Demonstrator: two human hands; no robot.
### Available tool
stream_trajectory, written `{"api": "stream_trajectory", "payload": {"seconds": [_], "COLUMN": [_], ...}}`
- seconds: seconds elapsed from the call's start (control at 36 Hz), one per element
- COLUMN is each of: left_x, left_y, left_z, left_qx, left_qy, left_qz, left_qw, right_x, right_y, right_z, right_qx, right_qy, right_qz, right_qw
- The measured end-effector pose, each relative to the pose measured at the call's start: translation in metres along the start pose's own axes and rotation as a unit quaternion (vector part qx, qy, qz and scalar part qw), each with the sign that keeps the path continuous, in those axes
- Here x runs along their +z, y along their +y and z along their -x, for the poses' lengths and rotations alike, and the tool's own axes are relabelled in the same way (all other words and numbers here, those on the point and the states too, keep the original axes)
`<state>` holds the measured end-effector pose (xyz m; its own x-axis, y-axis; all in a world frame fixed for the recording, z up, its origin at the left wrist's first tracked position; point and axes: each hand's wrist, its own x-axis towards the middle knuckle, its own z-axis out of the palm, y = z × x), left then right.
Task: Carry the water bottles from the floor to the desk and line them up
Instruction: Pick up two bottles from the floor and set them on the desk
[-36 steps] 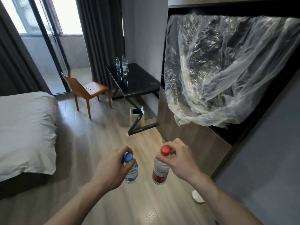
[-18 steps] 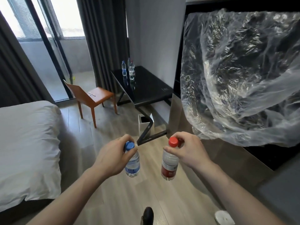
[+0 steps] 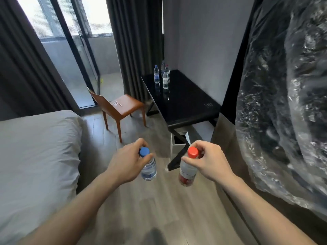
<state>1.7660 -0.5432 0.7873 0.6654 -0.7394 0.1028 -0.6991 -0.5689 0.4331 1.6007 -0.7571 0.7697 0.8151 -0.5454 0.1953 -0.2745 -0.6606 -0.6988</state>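
My left hand (image 3: pixel 126 160) grips a clear blue-capped bottle (image 3: pixel 149 167) by its neck, hanging above the wooden floor. A red-capped bottle (image 3: pixel 187 171) with a white label and red base hangs the same way from my right hand (image 3: pixel 208 162). Ahead stands the glossy black desk (image 3: pixel 185 101). At its far end stand three bottles: one blue-capped (image 3: pixel 156 74), one nearer (image 3: pixel 166 80), and one behind (image 3: pixel 163 67).
An orange-brown chair (image 3: pixel 120 107) stands left of the desk with a small item on its seat. A bed with white bedding (image 3: pixel 35 160) fills the left. A cabinet draped in clear plastic sheet (image 3: pixel 286 103) lines the right. A white bin (image 3: pixel 178 145) sits under the desk.
The view has moved forward along the floor; the desk, chair and plastic-covered cabinet are closer. Both hands still hold their bottles in the same way.
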Motion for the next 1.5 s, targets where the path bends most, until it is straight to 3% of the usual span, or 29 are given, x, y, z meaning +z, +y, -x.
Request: {"api": "stream_trajectory", "payload": {"seconds": [0.22, 0.28, 0.44, 0.89, 1.19, 1.5], "left_x": [-0.012, -0.018, -0.022, -0.043, -0.016, 0.001], "left_y": [-0.028, -0.065, -0.086, -0.172, -0.233, -0.276], "left_z": [-0.060, -0.154, -0.175, -0.433, -0.583, -0.731], "left_qx": [-0.022, -0.033, -0.031, 0.036, 0.019, 0.046], "left_qy": [0.021, 0.029, 0.027, 0.021, -0.024, -0.058], "left_qz": [-0.002, 0.003, 0.021, 0.009, 0.049, -0.003], "left_qw": [1.000, 0.999, 0.999, 0.999, 0.998, 0.997], "right_x": [0.010, 0.032, 0.037, 0.080, 0.129, 0.182], "right_y": [-0.009, 0.002, 0.003, 0.001, 0.046, 0.086], "right_z": [-0.078, -0.173, -0.193, -0.421, -0.567, -0.734], "right_qx": [-0.022, -0.021, -0.010, 0.048, 0.098, 0.133], "right_qy": [-0.011, 0.007, -0.024, 0.022, -0.040, -0.083], "right_qz": [0.006, -0.003, 0.004, 0.036, 0.018, -0.012], "right_qw": [1.000, 1.000, 1.000, 0.998, 0.994, 0.988]}}
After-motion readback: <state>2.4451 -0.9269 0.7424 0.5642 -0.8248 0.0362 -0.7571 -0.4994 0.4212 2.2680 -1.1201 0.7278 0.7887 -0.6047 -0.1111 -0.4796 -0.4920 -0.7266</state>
